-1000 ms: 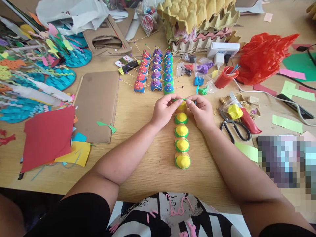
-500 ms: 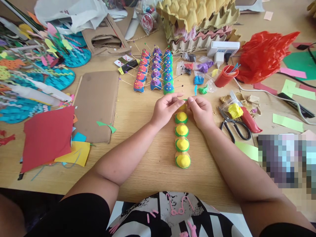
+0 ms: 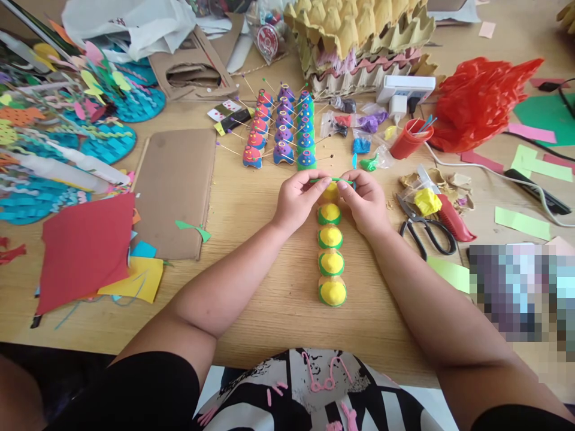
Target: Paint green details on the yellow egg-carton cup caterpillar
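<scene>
Between my two hands stretches a thin green clay strip, pinched near its ends. My left hand has thumb and fingertips closed on its left part; my right hand grips the right part the same way. Just under the strip lies the far end of an egg-carton row, its bumps covered in yellow clay. The nearer bumps have green clay around their bases; the base of the farthest one is partly hidden by my hands. Beyond my hands stand three finished-looking caterpillar rows, one red-blue, one purple, one blue-green.
At right lie scissors, a red-handled knife, yellow clay and a red cup. Egg trays are stacked at the back. On the left are a cardboard sheet and red paper.
The green strip now shows stretched out across both hands above the farthest yellow bump. My fingertips have turned and lowered slightly, the right thumb moving a little left.
</scene>
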Available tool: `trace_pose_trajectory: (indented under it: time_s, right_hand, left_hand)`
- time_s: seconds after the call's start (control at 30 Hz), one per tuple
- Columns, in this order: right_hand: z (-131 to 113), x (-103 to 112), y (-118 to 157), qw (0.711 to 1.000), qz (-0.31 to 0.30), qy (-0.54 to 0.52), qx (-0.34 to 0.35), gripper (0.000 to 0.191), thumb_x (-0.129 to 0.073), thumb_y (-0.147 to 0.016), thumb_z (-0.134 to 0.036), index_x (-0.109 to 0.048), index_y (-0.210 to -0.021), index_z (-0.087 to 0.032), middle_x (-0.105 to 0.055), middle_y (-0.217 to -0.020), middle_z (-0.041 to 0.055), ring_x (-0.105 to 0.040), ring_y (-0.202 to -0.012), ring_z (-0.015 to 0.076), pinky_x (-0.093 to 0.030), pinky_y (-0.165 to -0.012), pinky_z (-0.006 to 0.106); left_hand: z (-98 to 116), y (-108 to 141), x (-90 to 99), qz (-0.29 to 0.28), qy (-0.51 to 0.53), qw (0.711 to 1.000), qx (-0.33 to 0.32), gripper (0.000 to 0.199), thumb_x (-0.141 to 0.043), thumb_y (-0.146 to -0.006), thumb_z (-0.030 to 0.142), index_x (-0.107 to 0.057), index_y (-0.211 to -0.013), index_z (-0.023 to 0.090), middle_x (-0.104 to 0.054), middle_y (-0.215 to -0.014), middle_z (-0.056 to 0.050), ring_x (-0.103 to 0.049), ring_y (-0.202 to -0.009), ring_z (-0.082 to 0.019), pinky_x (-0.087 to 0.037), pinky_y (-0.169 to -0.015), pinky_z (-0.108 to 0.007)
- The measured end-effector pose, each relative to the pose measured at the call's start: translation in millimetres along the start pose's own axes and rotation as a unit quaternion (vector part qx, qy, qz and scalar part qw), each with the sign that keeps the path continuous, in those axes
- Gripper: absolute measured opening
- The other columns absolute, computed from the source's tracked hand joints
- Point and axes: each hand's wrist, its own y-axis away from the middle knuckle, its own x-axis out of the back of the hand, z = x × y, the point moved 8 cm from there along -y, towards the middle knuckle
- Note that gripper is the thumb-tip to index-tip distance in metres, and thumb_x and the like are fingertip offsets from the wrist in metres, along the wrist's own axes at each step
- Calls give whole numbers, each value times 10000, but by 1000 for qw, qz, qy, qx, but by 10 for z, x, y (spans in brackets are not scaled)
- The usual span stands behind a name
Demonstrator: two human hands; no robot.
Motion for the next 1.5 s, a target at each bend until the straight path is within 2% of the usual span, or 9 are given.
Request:
trace_pose_trajectory:
  time_s: [0.2,0.4,0.53,0.7,1.0,1.23,1.3,1.43,1.5]
  right_hand:
    - [-21,26,-2,1000,16,9,21,532,-787,-822,-741,-650,-828,-227,-544,-722,-44,-450,-676,111,-381,-667,284]
    - [-18,61,-4,999,35,15,13,562,-772,-813,-768,-619,-770,-229,-537,-679,-47,-423,-638,109,-371,-650,290]
    - [-30,45,0,999,32,13,6,581,-773,-797,-783,-619,-750,-226,-536,-664,-51,-412,-619,104,-368,-632,286]
    - [-52,23,7,1000,28,8,6,605,-753,-796,-806,-629,-717,-220,-548,-644,-49,-410,-596,95,-402,-636,279]
    - [-114,28,4,998,29,53,20,688,-642,-828,-873,-623,-627,-216,-543,-595,-35,-438,-580,101,-449,-650,291]
    - [-107,33,11,997,29,66,12,707,-609,-852,-875,-597,-597,-216,-505,-567,-27,-437,-567,110,-428,-612,298]
    - [-93,40,9,998,33,59,13,695,-617,-852,-869,-600,-614,-216,-502,-576,-29,-443,-574,109,-429,-613,295]
    - [-49,65,-2,998,45,37,14,649,-667,-841,-843,-603,-667,-221,-533,-623,-32,-458,-600,106,-438,-639,290]
    - [-25,80,-8,998,53,24,13,620,-697,-834,-823,-604,-696,-225,-543,-639,-38,-460,-608,103,-437,-647,285]
  left_hand:
    - [-7,4,-9,-13,-25,1000,8,401,-801,-900,611,-814,-983,219,-831,-943,-28,-748,-822,-125,-598,-786,-246]
    - [-44,20,-52,-35,4,999,4,382,-881,-853,511,-815,-1101,229,-846,-1138,-54,-794,-1048,-178,-637,-923,-291]
    - [-22,22,-51,-32,-18,999,0,265,-863,-881,408,-817,-1061,219,-850,-1071,-46,-796,-983,-172,-641,-880,-286]
    - [40,24,-28,-21,-39,999,-16,197,-827,-908,385,-829,-1017,221,-841,-997,-33,-769,-910,-151,-605,-814,-258]
    - [130,32,-42,-37,-78,996,-35,343,-759,-955,552,-821,-931,216,-800,-877,-16,-683,-781,-125,-513,-709,-254]
    - [127,30,-36,-39,-93,995,5,502,-714,-931,685,-799,-803,208,-748,-733,-10,-637,-684,-130,-508,-679,-275]
    - [107,30,-48,-46,-85,995,10,493,-722,-924,687,-813,-846,208,-782,-791,-22,-674,-729,-139,-529,-703,-274]
    - [33,21,-49,-39,-45,998,8,459,-829,-863,611,-812,-1121,232,-831,-1121,-63,-757,-983,-182,-589,-855,-293]
    - [-16,11,-33,-26,-31,999,12,442,-862,-845,535,-785,-1168,243,-820,-1174,-59,-755,-1003,-175,-596,-871,-289]
